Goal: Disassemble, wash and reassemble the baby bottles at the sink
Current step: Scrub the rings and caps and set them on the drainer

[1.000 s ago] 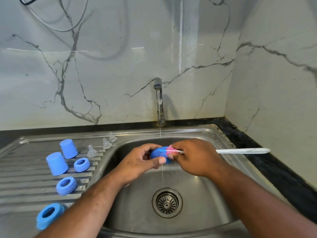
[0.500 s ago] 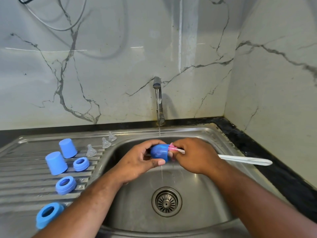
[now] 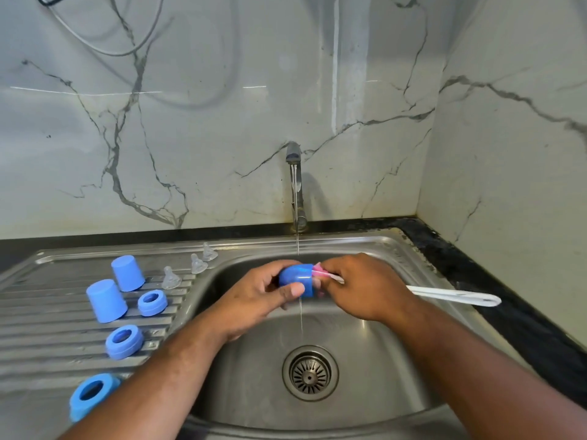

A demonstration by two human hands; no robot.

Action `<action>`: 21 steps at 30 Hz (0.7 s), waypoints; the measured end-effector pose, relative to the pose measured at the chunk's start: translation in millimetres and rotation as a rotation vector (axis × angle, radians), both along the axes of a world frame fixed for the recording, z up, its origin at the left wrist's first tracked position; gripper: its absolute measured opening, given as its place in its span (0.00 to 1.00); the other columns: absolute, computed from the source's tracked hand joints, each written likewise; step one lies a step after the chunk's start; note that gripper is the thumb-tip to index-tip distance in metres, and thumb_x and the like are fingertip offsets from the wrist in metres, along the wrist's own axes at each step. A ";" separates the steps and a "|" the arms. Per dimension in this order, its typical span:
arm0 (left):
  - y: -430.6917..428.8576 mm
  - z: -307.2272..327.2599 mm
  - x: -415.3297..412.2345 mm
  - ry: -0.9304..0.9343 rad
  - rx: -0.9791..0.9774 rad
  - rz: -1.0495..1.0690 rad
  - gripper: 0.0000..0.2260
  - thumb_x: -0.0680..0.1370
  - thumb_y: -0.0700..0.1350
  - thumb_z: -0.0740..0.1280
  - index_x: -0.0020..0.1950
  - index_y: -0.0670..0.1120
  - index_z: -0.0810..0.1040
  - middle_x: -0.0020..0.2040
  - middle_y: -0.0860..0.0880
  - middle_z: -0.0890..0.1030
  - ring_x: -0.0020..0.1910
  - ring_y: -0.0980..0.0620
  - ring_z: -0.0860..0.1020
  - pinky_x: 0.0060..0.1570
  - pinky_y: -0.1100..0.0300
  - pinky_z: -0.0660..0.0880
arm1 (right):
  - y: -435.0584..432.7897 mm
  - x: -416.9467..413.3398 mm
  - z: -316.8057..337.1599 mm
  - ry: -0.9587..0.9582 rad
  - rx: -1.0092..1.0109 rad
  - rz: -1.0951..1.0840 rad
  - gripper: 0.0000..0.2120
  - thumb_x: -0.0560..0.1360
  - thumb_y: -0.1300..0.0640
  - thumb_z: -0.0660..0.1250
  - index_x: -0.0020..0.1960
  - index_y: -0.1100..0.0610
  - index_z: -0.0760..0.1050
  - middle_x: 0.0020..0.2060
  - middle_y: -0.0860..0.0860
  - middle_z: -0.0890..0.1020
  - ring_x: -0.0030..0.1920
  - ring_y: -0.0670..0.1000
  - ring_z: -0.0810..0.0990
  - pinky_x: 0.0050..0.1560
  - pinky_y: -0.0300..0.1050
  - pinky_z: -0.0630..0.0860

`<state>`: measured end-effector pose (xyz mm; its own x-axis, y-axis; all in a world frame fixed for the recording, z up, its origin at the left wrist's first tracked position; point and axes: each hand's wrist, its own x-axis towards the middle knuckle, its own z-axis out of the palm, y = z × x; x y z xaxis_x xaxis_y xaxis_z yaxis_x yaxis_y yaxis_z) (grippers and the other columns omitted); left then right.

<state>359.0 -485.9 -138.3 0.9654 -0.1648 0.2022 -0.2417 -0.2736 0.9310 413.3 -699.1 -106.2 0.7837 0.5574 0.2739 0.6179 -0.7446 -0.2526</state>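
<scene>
Holding a small blue plastic cap (image 3: pixel 297 279) on its side, mouth to the right, the left hand (image 3: pixel 254 300) wraps its fingers (image 3: pixel 270 271) round it over the shiny steel sink (image 3: pixel 381 246) bowl. The right hand (image 3: pixel 368 290) grips a long white brush (image 3: pixel 454 296); its pink bristles sit inside the cap, handle pointing right.

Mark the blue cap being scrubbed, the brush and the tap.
blue cap (image 3: pixel 297 276), head view, its rounded side.
brush (image 3: pixel 438 293), head view, white handle.
tap (image 3: pixel 293 152), head view, spout tip.
</scene>
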 end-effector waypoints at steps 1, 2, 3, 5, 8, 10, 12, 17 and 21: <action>0.2 0.2 1.0 -0.040 0.040 -0.009 0.21 0.77 0.49 0.74 0.68 0.50 0.77 0.60 0.48 0.83 0.57 0.50 0.81 0.59 0.56 0.78 | -0.5 0.5 -0.3 0.021 0.008 -0.002 0.12 0.80 0.39 0.62 0.52 0.43 0.81 0.45 0.46 0.83 0.47 0.50 0.79 0.47 0.45 0.74; 0.5 0.0 1.2 -0.056 0.044 -0.013 0.21 0.76 0.44 0.75 0.69 0.51 0.77 0.63 0.49 0.82 0.61 0.49 0.81 0.64 0.54 0.76 | -0.4 0.4 -0.5 0.023 0.009 -0.006 0.12 0.80 0.38 0.62 0.52 0.43 0.81 0.44 0.45 0.82 0.46 0.49 0.79 0.45 0.45 0.73; 0.5 -0.3 0.4 -0.054 0.027 -0.016 0.23 0.75 0.41 0.76 0.69 0.51 0.77 0.64 0.49 0.81 0.63 0.47 0.80 0.66 0.52 0.75 | 0.3 0.2 -0.9 0.006 0.002 -0.013 0.12 0.80 0.39 0.63 0.53 0.42 0.80 0.45 0.45 0.83 0.47 0.49 0.79 0.45 0.44 0.71; 0.2 -2.2 -1.1 -0.030 -0.039 -0.005 0.24 0.73 0.39 0.78 0.68 0.49 0.78 0.63 0.48 0.82 0.64 0.46 0.80 0.67 0.51 0.75 | -0.1 -1.4 -0.6 -0.073 -0.031 -0.019 0.14 0.80 0.38 0.63 0.61 0.41 0.79 0.51 0.45 0.84 0.52 0.49 0.80 0.45 0.43 0.68; -6.2 -1.8 -2.5 0.030 -0.234 0.078 0.20 0.75 0.47 0.76 0.64 0.43 0.80 0.61 0.44 0.83 0.64 0.44 0.80 0.66 0.52 0.76 | 0.5 -3.4 0.8 -0.218 -0.073 0.043 0.18 0.80 0.37 0.62 0.67 0.40 0.76 0.57 0.44 0.84 0.57 0.49 0.80 0.49 0.44 0.72; -10.6 0.9 -2.0 0.135 -0.386 0.149 0.21 0.77 0.54 0.69 0.62 0.40 0.80 0.58 0.41 0.84 0.61 0.41 0.81 0.60 0.52 0.79 | 2.4 -3.4 -0.2 -0.299 -0.069 0.118 0.18 0.80 0.38 0.61 0.68 0.40 0.75 0.57 0.44 0.83 0.56 0.49 0.81 0.48 0.44 0.73; -11.8 2.3 -2.9 0.255 -0.324 0.150 0.27 0.78 0.61 0.62 0.59 0.38 0.81 0.52 0.37 0.85 0.51 0.41 0.84 0.48 0.56 0.82 | 5.1 -4.9 -0.5 -0.356 -0.067 0.170 0.17 0.81 0.40 0.60 0.68 0.40 0.75 0.55 0.44 0.83 0.53 0.49 0.82 0.43 0.44 0.68; -8.1 -0.3 -4.4 0.220 -0.148 0.053 0.30 0.77 0.66 0.66 0.58 0.39 0.79 0.41 0.41 0.79 0.36 0.50 0.77 0.34 0.60 0.74 | 2.9 -5.8 2.7 -0.212 -0.056 0.078 0.17 0.81 0.40 0.60 0.68 0.41 0.75 0.56 0.45 0.84 0.56 0.51 0.81 0.46 0.44 0.69; 0.3 -1.5 3.6 -0.136 0.055 -0.001 0.19 0.75 0.46 0.75 0.64 0.47 0.77 0.58 0.46 0.82 0.57 0.48 0.81 0.61 0.54 0.77 | 2.9 3.9 -4.4 0.079 0.011 0.020 0.12 0.81 0.40 0.62 0.47 0.44 0.79 0.39 0.45 0.79 0.46 0.51 0.80 0.43 0.46 0.74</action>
